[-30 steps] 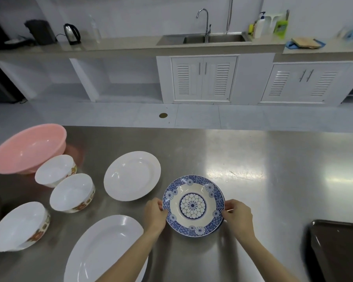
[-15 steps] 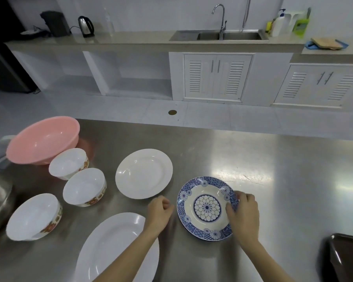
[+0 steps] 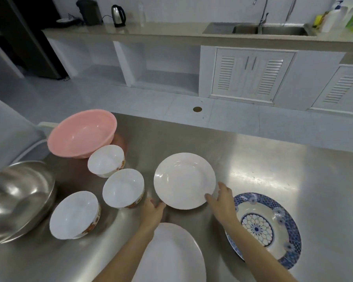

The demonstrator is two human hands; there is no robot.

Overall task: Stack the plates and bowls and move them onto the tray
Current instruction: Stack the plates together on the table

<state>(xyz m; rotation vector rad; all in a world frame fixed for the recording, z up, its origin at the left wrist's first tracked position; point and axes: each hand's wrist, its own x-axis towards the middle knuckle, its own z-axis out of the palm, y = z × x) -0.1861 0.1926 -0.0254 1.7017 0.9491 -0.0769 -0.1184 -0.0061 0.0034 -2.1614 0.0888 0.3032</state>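
Observation:
A round white plate (image 3: 183,180) lies mid-table. My left hand (image 3: 152,212) touches its near-left rim, fingers apart. My right hand (image 3: 222,202) is at its near-right rim, fingers spread, holding nothing. The blue patterned plate (image 3: 267,226) lies flat to the right, under my right forearm. A white oval plate (image 3: 171,255) sits at the near edge below my left arm. Three white bowls with floral bands (image 3: 106,159) (image 3: 122,188) (image 3: 73,214) stand to the left. The tray is out of view.
A pink plastic basin (image 3: 82,133) stands at the far left of the steel table (image 3: 273,169). A large steel bowl (image 3: 16,198) sits at the left edge. Beyond the table are tiled floor, cabinets and a sink counter.
Both hands let go of the blue patterned plate and moved left to the white round plate. The view swung left, so the dark tray left the frame.

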